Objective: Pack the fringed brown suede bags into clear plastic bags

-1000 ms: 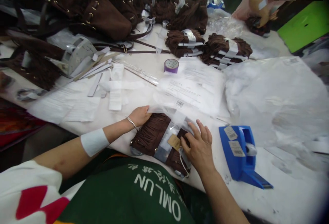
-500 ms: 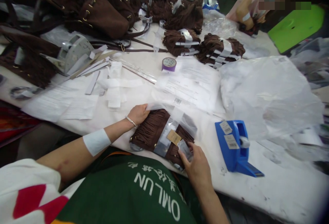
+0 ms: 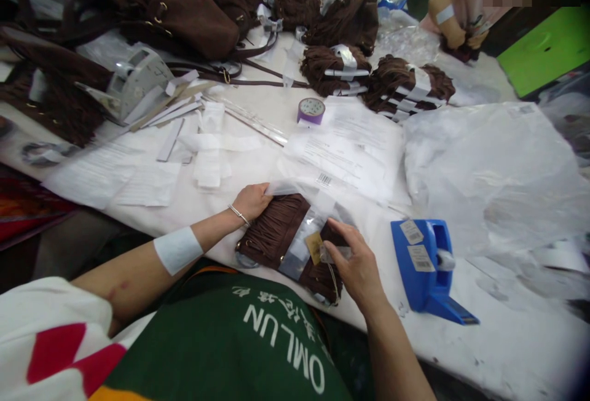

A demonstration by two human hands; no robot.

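Observation:
A folded brown fringed bag (image 3: 276, 223) lies in front of me, with a clear plastic band (image 3: 299, 238) around its middle. Pinched by my left hand (image 3: 252, 202) is the edge of a clear plastic bag (image 3: 295, 188) at the bundle's upper left. My right hand (image 3: 359, 266) rests over the bundle's right end, thumb and forefinger apart. Beside the thumb lie a tan hang tag (image 3: 314, 247) and a small translucent packet (image 3: 340, 255); a thin string loop (image 3: 338, 287) hangs from them. Part of the bundle's right end is hidden by this hand.
A blue tape dispenser (image 3: 421, 266) stands right of my right hand. Ahead are printed sheets (image 3: 354, 149), a purple tape roll (image 3: 311, 110) and large plastic bags (image 3: 498, 174). Brown bags (image 3: 193, 20) pile up at the back left. Two other people work across the table.
My right hand has shifted up the bundle, and its thumb and forefinger are further apart. The tan tag has turned more upright, and its string now shows. My left hand keeps its hold.

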